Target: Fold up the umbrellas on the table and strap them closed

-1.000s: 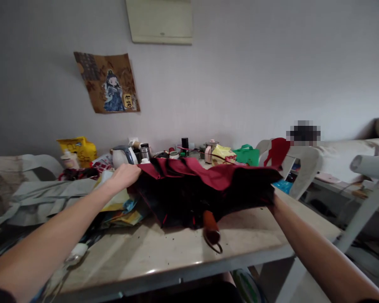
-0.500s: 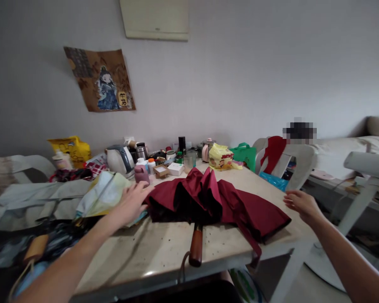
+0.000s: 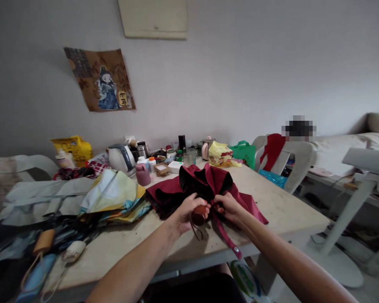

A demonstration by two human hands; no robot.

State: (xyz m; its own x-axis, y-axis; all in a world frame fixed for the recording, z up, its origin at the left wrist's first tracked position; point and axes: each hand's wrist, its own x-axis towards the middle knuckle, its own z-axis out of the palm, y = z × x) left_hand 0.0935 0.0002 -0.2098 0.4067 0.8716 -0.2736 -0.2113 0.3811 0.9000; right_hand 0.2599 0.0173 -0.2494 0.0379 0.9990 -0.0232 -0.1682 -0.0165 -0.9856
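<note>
A dark red folding umbrella (image 3: 243, 198) lies loosely folded on the table, its brown wooden handle toward me. My left hand (image 3: 188, 212) is wrapped around that handle (image 3: 200, 214), from which a thin cord loop hangs. Right beside it, my right hand (image 3: 229, 206) pinches the gathered fabric at the canopy's edge. A red closing strap (image 3: 227, 237) with a snap dangles below the right hand toward the table's front edge. The ends of the right fingers are partly hidden in the folds.
Left of the umbrella lies a folded yellow-and-white patterned umbrella (image 3: 113, 193), near a light wooden handle (image 3: 44, 242). A pink bottle (image 3: 142, 174), a kettle (image 3: 121, 159) and small boxes stand behind. A person sits beyond the white chair (image 3: 303, 164) on the right.
Both hands have come in from the umbrella's sides to its middle. My left hand has taken the handle and lifted it; the right now grips the fabric. The canopy is bunched closer together.
</note>
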